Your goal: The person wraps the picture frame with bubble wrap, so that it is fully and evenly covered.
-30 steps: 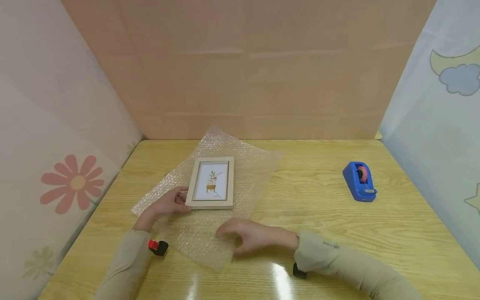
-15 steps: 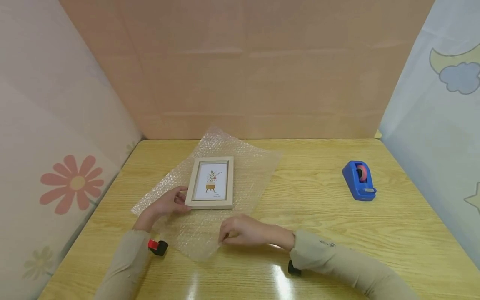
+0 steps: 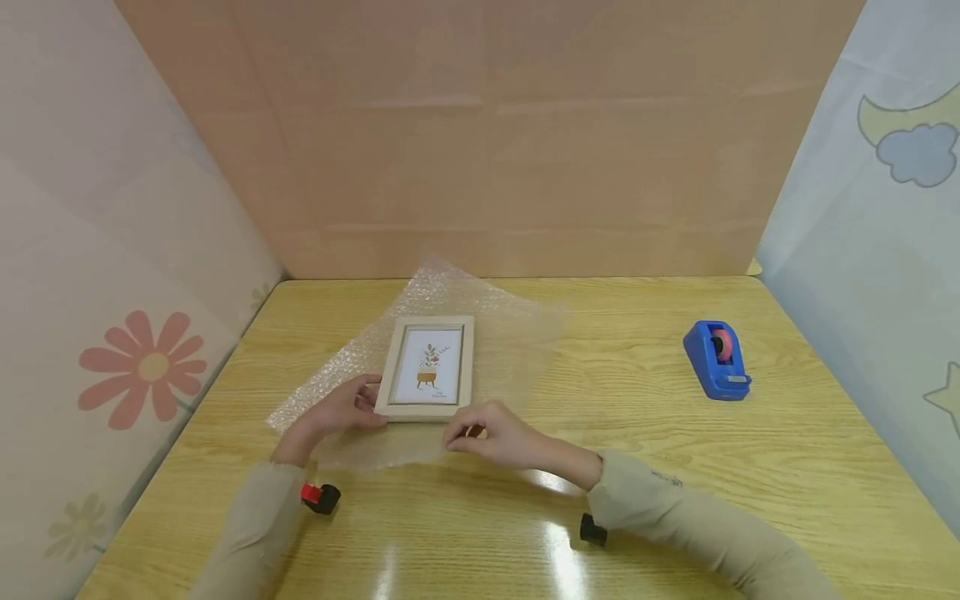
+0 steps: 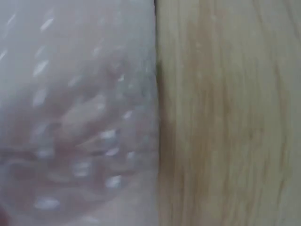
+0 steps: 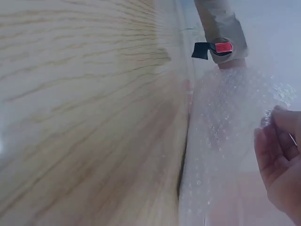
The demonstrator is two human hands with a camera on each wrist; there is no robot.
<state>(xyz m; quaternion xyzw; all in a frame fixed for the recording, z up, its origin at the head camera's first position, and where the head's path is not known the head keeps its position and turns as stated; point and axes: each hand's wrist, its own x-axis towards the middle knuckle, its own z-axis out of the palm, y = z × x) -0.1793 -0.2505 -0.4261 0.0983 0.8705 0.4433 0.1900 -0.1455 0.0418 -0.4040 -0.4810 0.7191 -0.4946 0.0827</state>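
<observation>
A picture frame [image 3: 427,367] with a pale wooden border and a plant print lies face up on a sheet of clear bubble wrap [image 3: 517,342]. My left hand [image 3: 341,410] holds the frame at its lower left corner, thumb along the bottom edge. Just below the frame's lower right corner, my right hand [image 3: 497,435] pinches the near corner of the bubble wrap, lifted off the table. The right wrist view shows the raised wrap [image 5: 216,113] between thumb and fingertips. Blurred bubble wrap [image 4: 80,117] fills the left half of the left wrist view.
A blue tape dispenser [image 3: 716,360] with a pink roll stands at the right of the wooden table [image 3: 637,433]. Upright panels border the table at the back and both sides. Each wrist wears a small black device [image 3: 324,499].
My right hand closed its fingers on the near corner of the bubble wrap and raised it toward the frame. The frame shifted slightly right with my left hand on it.
</observation>
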